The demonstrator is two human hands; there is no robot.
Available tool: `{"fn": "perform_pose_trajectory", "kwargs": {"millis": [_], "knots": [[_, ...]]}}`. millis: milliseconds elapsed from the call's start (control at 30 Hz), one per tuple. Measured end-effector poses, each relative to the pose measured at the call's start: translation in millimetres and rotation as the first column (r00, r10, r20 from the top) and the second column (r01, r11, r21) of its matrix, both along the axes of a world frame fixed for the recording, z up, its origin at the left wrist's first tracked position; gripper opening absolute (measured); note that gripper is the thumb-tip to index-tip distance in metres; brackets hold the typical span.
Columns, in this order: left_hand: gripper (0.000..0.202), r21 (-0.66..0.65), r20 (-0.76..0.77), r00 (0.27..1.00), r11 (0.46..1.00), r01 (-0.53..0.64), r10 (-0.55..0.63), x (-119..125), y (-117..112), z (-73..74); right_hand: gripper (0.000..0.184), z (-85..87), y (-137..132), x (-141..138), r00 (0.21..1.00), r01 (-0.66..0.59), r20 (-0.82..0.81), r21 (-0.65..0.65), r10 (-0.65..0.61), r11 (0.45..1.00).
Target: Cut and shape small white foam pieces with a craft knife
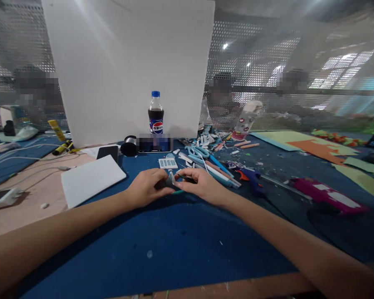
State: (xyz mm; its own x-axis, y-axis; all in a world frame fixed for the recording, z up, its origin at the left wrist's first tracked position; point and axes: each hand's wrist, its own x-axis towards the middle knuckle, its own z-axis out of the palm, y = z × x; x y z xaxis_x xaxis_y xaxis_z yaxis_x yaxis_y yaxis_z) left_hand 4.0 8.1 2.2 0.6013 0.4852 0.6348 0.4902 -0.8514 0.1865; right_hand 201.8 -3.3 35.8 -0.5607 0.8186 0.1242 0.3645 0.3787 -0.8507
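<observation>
Pinched narrow from both sides, a small pale piece (171, 178) sits right of the left hand (148, 187) and left of the right hand (203, 183), neither clearly nearer, its long axis unclear.

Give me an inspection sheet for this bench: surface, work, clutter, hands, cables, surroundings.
Surface: blue mat, small specks on it.
Job's things: small pale piece between the hands; exact shape unclear.
Clutter: scrap pile, cola bottle upright with cap on, glue gun lying right of the hands.
Hands: left hand and right hand, fingertips at the piece; exact grip hidden.
Cables: pale cable at left; dark cord from the glue gun.
Surroundings: white board upright behind the bottle; perforated screen beyond.
</observation>
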Motion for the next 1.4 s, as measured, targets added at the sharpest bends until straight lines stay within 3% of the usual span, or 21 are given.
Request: {"fn": "perform_pose_trajectory", "kwargs": {"millis": [167, 400, 600, 733, 900, 1033, 1133, 1267, 1400], "knots": [[0.03, -0.039, 0.025, 0.99, 0.989, 0.143, -0.142, -0.8, -1.0, 1.9, 0.019, 0.0, 1.8, 2.2, 0.998, -0.029, -0.062, -0.086, 0.023, 0.996], [0.029, -0.201, 0.094, 0.982, 0.963, 0.18, -0.164, -2.4, 1.6, -0.6, 0.013, 3.3, -1.3, 3.2, 0.993, -0.11, -0.047, -0.122, 0.105, 0.986], [0.042, -0.152, 0.074, 0.971, 0.96, 0.234, -0.225, -4.2, 3.6, -4.9, 0.022, 2.4, -4.1, 2.0, 0.986, -0.104, -0.149, -0.164, 0.08, 0.981], [0.037, -0.05, 0.082, 0.978, 0.979, 0.196, -0.191, -4.6, -0.1, -4.0, 0.025, 1.7, -5.4, 1.5, 0.988, -0.049, -0.149, -0.15, 0.026, 0.988], [0.034, 0.111, 0.068, 0.997, 0.994, 0.013, -0.021, -4.9, -4.1, -5.3, 0.024, 0.9, -7.4, 0.0, 0.989, -0.043, -0.143, -0.067, 0.033, 0.997], [0.027, 0.154, 0.142, 0.988, 0.985, -0.083, 0.061, -4.3, -4.8, -5.0, 0.027, 1.2, -11.0, -5.1, 0.976, 0.129, -0.175, -0.005, -0.128, 0.992], [0.02, 0.203, 0.169, 0.984, 0.975, -0.092, 0.058, -3.1, -4.9, -3.8, 0.024, 2.9, -12.3, -7.5, 0.961, 0.209, -0.175, -0.057, -0.216, 0.976], [0.018, 0.222, 0.191, 0.981, 0.971, -0.087, 0.044, -1.4, -5.2, -2.8, 0.021, 2.8, -10.4, -5.7, 0.974, 0.119, -0.187, -0.082, -0.132, 0.99], [0.02, 0.142, 0.213, 0.977, 0.989, -0.027, -0.004, -0.9, -3.1, -2.1, 0.027, 1.2, -8.6, -3.0, 0.967, 0.1, -0.223, -0.113, -0.123, 0.989]]}}
